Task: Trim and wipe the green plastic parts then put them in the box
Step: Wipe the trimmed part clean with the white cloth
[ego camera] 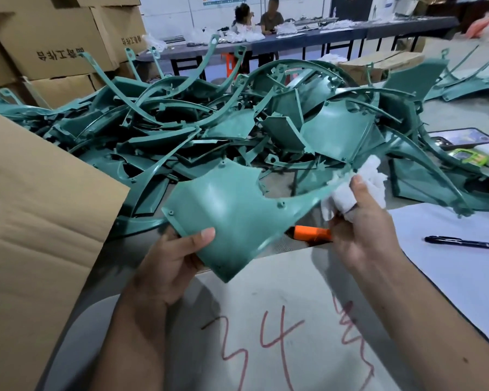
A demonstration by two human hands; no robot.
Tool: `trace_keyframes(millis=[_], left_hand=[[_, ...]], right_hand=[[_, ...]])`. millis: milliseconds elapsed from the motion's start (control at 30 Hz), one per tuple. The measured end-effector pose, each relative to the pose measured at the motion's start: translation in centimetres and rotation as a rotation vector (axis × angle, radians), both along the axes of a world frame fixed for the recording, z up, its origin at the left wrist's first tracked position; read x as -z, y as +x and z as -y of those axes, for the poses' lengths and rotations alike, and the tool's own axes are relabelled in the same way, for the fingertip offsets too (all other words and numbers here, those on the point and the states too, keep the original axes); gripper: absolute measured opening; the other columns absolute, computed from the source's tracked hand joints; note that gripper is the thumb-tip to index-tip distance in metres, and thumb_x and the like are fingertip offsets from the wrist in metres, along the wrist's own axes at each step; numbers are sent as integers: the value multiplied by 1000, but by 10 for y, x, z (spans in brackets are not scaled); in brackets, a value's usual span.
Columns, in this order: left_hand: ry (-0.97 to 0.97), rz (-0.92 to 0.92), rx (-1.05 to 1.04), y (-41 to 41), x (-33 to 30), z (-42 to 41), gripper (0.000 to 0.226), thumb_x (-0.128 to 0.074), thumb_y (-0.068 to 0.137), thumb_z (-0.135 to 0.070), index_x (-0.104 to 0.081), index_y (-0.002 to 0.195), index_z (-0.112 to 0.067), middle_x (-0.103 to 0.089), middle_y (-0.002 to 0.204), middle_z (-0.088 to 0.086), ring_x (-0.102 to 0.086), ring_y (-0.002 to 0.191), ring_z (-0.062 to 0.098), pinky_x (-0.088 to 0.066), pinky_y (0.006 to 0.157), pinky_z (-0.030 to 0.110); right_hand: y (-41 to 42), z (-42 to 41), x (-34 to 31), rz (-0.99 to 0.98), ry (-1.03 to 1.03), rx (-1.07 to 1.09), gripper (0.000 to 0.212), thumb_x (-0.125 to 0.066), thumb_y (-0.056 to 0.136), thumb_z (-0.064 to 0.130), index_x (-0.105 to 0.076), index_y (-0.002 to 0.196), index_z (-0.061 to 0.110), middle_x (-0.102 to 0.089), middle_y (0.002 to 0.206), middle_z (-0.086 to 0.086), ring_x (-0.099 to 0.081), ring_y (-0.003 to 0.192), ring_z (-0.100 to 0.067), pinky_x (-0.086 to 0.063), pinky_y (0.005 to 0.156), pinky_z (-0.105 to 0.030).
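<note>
Near edge of worktop [280, 292], bare around the red marks: open room below both hands. Left side walled by a cardboard flap [40, 207]. Ahead, a tangled pile of green parts [209, 122] blocks reach across the middle. Right: pen [463, 243] on white sheet [449, 263]; phone [463, 138] beyond, hemmed by parts. Orange tool [311, 234] lies under the held part [229, 215].

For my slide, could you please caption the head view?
Left hand holds a green part; right hand wipes it with a white cloth.

Table [280, 277] under green parts [181, 131], pen [463, 243]
</note>
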State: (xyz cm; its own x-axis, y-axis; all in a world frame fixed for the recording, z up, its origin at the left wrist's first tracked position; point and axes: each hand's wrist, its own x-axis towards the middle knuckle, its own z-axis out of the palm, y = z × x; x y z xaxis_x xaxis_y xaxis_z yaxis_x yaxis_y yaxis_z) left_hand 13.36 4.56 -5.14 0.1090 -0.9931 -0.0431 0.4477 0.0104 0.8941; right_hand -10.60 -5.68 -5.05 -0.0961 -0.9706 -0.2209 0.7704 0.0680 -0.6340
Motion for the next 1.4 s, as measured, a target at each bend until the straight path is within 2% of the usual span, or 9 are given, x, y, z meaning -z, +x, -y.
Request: trace_keyframes(millis=[233,467,567,733,867,1033,1133,1267,1400], left_hand=[[136,-140,165,-29,-2,12,18,-66,85,-16,-77,93,-5,-73,76,9,-68,55,16,-53,44,23],[367,-293,237,-34,-2,20,55,-66,73,-19,-55,125,-3,-57,60,2,-56,39,5,-45,36,13],[439,-373,242,-40,-3,20,25,-56,89,-17,-66,97,4,-59,57,3,-57,37,6,-43,33,13],[443,-490,189,-22,-2,16,22,-41,82,-2,-62,83,4,-53,56,7,-50,33,5,-36,28,12],[382,15,211,-25,-1,15,33,-32,97,-1,-51,70,-5,-48,49,6,-35,30,4,-25,27,13],[-40,275,-112,-38,-1,15,76,-45,85,-85,-78,77,-17,-33,54,0,-25,47,16,-19,45,29],[-187,307,-91,-46,0,13,62,-63,80,-71,-73,116,-22,-67,89,12,-62,78,30,-54,66,36],[-110,288,18,-70,0,8,33,-76,84,-25,-74,114,-13,-77,111,12,-75,99,32,-62,75,37],[-84,216,-19,-63,0,9,27,-71,80,-13,-77,106,-10,-77,107,17,-75,94,35,-60,72,39]], right_hand=[[37,-40,6,-238,-479,-451,38,-75,90,25,-68,123,7,-74,119,-19,-71,106,-32,-60,88,-42],[27,-36,-1,-728,-530,152,28,-71,99,15,-64,127,18,-76,114,9,-70,109,-6,-54,90,-20],[22,-33,1,-823,-719,55,37,-65,102,23,-55,138,17,-66,129,2,-63,120,-10,-50,101,-22],[18,-27,5,-1291,-1052,-29,22,-71,96,28,-64,98,7,-58,103,3,-52,106,-22,-43,95,-32],[14,-27,4,-1171,-910,166,20,-76,93,24,-68,85,8,-63,87,5,-60,86,-14,-46,76,-24],[6,-22,-1,-1053,-616,371,34,-72,93,37,-65,83,6,-66,78,-7,-58,72,-26,-46,64,-36],[8,-22,-1,-1141,-650,411,38,-71,96,32,-57,75,3,-57,69,-12,-49,64,-26,-41,60,-43],[12,-24,4,-1295,-727,453,44,-67,99,33,-50,67,8,-48,60,1,-41,57,-18,-33,55,-29],[17,-19,1,-773,-387,211,42,-64,98,39,-60,59,23,-48,55,17,-41,52,-1,-35,50,-18]])
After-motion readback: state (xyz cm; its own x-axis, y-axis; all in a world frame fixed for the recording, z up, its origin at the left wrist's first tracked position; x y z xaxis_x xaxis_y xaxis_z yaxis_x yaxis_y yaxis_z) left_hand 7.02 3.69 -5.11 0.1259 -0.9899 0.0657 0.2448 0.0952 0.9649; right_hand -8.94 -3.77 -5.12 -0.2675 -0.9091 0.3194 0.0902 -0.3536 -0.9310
